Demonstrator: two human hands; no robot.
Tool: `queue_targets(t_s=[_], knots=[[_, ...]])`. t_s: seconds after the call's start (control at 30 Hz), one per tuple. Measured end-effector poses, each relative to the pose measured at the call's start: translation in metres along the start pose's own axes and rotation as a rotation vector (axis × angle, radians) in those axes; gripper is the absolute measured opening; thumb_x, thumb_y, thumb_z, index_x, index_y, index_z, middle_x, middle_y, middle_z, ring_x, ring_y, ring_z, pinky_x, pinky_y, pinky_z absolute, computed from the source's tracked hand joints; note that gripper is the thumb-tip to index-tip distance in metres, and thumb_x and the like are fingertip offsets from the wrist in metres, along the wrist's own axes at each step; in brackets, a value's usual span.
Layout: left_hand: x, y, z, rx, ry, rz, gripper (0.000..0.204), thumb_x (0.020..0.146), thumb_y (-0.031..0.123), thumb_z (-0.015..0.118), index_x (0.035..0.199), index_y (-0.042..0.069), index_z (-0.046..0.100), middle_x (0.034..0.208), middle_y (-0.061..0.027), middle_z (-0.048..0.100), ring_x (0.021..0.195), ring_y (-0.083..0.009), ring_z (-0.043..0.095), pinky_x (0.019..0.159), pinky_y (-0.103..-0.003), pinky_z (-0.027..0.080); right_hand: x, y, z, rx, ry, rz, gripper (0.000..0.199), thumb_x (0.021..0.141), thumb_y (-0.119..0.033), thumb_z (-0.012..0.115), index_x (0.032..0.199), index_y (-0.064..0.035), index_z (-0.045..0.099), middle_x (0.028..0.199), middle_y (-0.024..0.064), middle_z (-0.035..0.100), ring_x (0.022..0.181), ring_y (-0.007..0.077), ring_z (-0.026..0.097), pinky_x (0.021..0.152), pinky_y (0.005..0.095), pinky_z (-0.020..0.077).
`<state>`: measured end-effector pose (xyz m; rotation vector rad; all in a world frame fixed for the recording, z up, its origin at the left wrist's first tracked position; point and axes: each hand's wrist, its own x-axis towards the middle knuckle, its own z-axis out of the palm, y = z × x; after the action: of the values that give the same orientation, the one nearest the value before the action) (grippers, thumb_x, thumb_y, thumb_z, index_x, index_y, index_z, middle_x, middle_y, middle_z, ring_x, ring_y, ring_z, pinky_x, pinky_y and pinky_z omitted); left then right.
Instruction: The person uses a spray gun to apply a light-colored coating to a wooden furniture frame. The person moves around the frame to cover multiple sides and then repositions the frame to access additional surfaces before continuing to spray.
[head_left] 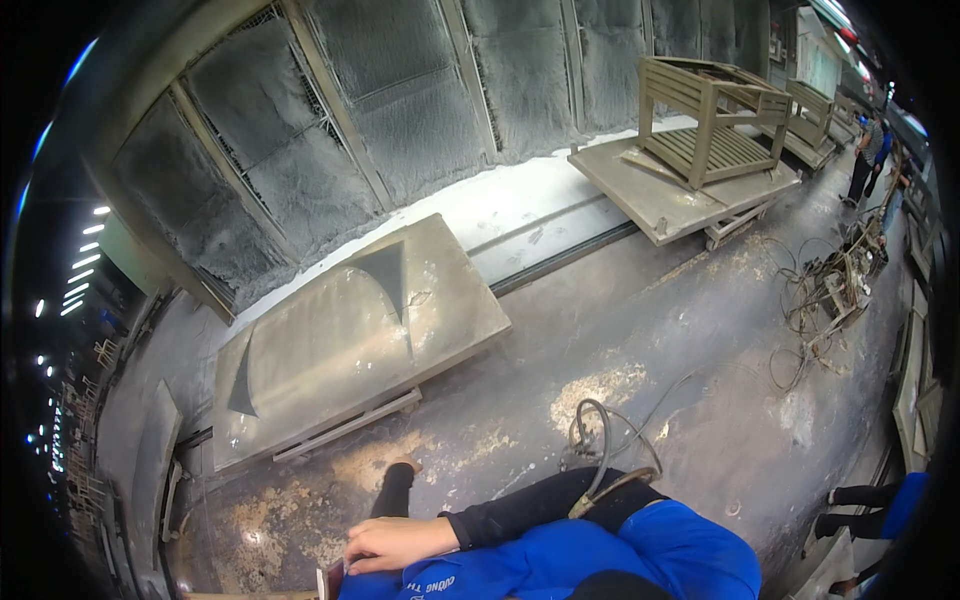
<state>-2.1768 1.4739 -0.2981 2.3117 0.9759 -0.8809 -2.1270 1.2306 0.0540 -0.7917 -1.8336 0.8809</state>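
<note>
My right hand (398,545) lies across the front of my blue shirt (600,565), at the end of a black sleeve. Its fingers are together and point left, touching a small flat object with a red and white edge (330,580) at the bottom of the picture. Most of that object is cut off, so the grip is unclear. A grey hose (600,455) loops over my right forearm and runs off onto the floor. My black trouser leg and foot (398,478) stand just beyond the hand. My left hand is out of view.
A dust-grey flat panel (350,335) lies on battens ahead. A second platform (670,190) at the back right carries a slatted wooden chair frame (710,115). Fuzzy filter walls run behind. Tangled hoses (830,290) lie at right. One person stands far right (868,150), another at lower right (880,505).
</note>
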Motion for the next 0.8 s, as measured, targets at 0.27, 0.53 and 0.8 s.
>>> queue_targets(t_s=[0.27, 0.53, 0.8], knots=[[-0.023, 0.117, 0.113, -0.046, -0.458, 0.338, 0.06, 0.089, 0.05, 0.066, 0.128, 0.004, 0.066, 0.12, -0.022, 0.07, 0.107, -0.0327, 0.069, 0.092, -0.042, 0.055, 0.0, 0.026, 0.028, -0.122, -0.269, 0.049, 0.029, 0.085, -0.017, 0.061, 0.078, 0.0106, 0.065, 0.073, 0.0301, 0.061, 0.076, 0.0445, 0.065, 0.067, 0.0467, 0.0511], [0.029, 0.099, 0.108, -0.159, -0.502, 0.341, 0.059, 0.089, 0.048, 0.066, 0.127, 0.004, 0.067, 0.123, -0.0229, 0.069, 0.109, -0.0347, 0.068, 0.093, -0.042, 0.055, 0.031, 0.073, 0.076, 0.705, -0.249, 0.186, 0.025, 0.097, -0.017, 0.056, 0.086, 0.0031, 0.066, 0.072, 0.0028, 0.065, 0.063, 0.0104, 0.049, 0.058, 0.0339, 0.0414], [0.02, -0.051, -0.062, -0.463, 0.097, -0.255, 0.055, 0.091, 0.049, 0.064, 0.125, 0.007, 0.068, 0.126, -0.0198, 0.067, 0.113, -0.0332, 0.066, 0.093, -0.043, 0.054, 0.011, 0.063, 0.029, 0.12, 0.18, -0.086, 0.027, 0.091, -0.03, 0.071, 0.094, -0.0026, 0.072, 0.087, 0.0129, 0.072, 0.079, 0.0267, 0.067, 0.07, 0.0405, 0.0525]])
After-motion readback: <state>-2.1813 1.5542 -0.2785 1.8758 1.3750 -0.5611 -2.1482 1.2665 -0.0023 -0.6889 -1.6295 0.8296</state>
